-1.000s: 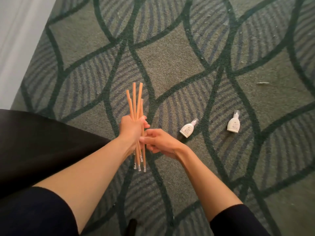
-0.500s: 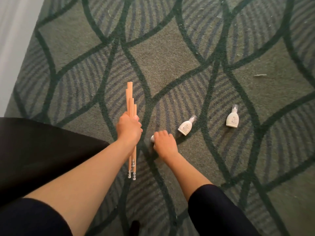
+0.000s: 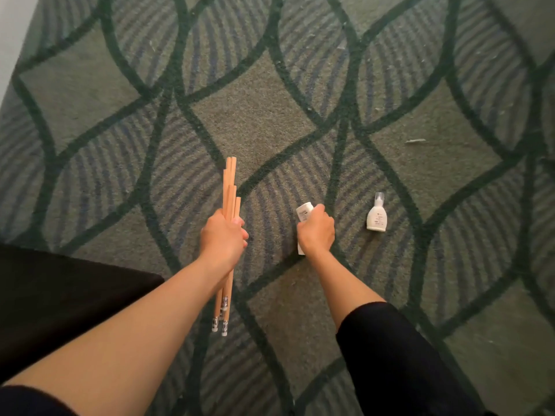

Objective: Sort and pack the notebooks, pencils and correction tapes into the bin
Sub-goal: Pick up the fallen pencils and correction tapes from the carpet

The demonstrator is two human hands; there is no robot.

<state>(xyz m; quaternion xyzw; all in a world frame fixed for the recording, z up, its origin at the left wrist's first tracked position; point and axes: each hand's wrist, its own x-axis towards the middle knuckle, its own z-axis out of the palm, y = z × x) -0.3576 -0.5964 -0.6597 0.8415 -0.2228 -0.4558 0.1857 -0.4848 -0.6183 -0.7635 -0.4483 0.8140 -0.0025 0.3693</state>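
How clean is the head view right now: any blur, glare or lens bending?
Head view: soft, even light, no glare or hard shadows; the pencils and the loose correction bottle are fairly sharp, though its label is too small to read; wide-angle bending stretches the carpet toward the edges; the black shape lower left shows no detail.

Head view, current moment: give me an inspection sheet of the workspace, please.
Surface: green patterned carpet, flecked with lint.
Job's things: pencils bundled in the left hand; held correction bottle in the right hand; loose correction bottle lying on the carpet, apart. Notebooks and bin not seen.
Clutter: pale scrap.
Hands: left grips the pencils; right grips the bottle.
Cables: nothing seen.
Surroundings: black shape at left, unidentifiable; pale strip in the top-left corner.
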